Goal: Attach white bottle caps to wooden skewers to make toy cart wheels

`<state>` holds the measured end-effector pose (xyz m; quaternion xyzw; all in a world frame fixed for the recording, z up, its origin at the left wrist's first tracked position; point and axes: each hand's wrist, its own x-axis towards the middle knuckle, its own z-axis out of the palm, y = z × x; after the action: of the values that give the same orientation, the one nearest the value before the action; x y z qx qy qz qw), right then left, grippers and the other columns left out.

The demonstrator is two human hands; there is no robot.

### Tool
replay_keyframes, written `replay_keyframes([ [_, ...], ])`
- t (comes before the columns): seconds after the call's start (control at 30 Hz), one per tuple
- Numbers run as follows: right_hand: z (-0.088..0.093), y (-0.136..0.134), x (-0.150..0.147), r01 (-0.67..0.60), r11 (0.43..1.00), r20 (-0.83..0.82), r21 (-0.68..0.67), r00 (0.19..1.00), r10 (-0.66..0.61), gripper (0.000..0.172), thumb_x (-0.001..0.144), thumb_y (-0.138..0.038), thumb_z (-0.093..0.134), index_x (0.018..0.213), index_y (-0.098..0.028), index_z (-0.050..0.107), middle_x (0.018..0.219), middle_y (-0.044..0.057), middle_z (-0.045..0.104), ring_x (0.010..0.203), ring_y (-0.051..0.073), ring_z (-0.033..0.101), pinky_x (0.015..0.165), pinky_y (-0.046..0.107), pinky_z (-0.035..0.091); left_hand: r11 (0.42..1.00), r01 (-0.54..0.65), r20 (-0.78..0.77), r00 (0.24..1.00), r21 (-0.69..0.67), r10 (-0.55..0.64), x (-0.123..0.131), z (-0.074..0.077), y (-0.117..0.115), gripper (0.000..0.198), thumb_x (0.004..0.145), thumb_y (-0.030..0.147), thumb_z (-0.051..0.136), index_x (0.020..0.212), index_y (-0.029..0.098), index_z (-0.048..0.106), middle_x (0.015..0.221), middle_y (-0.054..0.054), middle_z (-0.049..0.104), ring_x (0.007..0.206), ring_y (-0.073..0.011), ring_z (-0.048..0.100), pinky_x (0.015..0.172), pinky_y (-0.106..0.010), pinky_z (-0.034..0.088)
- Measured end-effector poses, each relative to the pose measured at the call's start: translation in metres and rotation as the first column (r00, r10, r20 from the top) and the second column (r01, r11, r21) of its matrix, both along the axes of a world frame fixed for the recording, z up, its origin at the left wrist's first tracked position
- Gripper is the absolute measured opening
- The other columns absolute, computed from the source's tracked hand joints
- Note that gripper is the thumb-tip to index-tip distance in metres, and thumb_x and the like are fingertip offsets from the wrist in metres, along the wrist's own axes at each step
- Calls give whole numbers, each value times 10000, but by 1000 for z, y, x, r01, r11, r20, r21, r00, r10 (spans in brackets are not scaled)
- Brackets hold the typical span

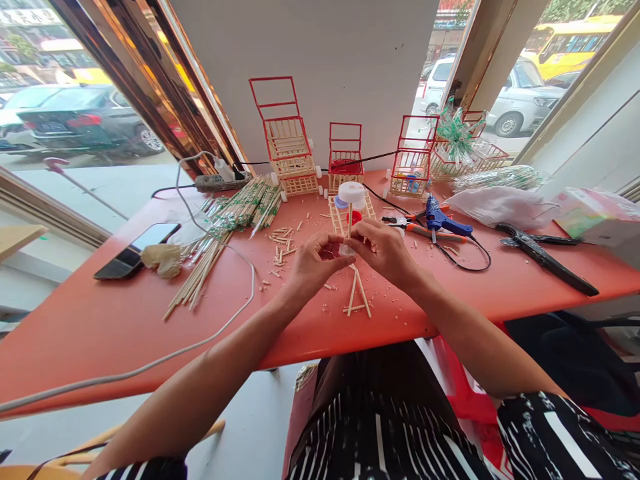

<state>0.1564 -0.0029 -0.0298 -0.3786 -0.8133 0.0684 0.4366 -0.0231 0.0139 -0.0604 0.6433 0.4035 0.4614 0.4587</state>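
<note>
Right hand [384,248] pinching stick [350,217], left hand [315,263] gripping clear disc [345,250], sign [29,18] lettering illegible

Top centre: we list one plain pale-grey wall [310,53], marked with a few dark specks. Upper left: one large clear-glass window [95,180] beside a glossy brown-and-gold metal frame [153,73]; outside, we note one dark parked car [95,127]. Upper right: further glazing, showing one silver-white van [530,100] and one yellow bus [580,43]. Across the middle: one smooth orange-red table [125,333]. Lower left: one whitish floor [240,413]. Lower right: one red plastic stool [453,383], partly hidden. Light: we record daylight.
</note>
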Motion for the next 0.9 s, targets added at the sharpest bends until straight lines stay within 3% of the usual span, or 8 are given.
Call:
replay_keyframes([
  [0.9,0,-1,0,5,999,-6,-45,1000,-5,281,1025,-390,558,812,-207,549,785,-1,542,673,134,468,659,268,368,1000,1,-1,1000,13,-1,-1,-2,0,382,632,381,872,938,193,739,824,-16,687,712,-143,606,646,-262,502],
])
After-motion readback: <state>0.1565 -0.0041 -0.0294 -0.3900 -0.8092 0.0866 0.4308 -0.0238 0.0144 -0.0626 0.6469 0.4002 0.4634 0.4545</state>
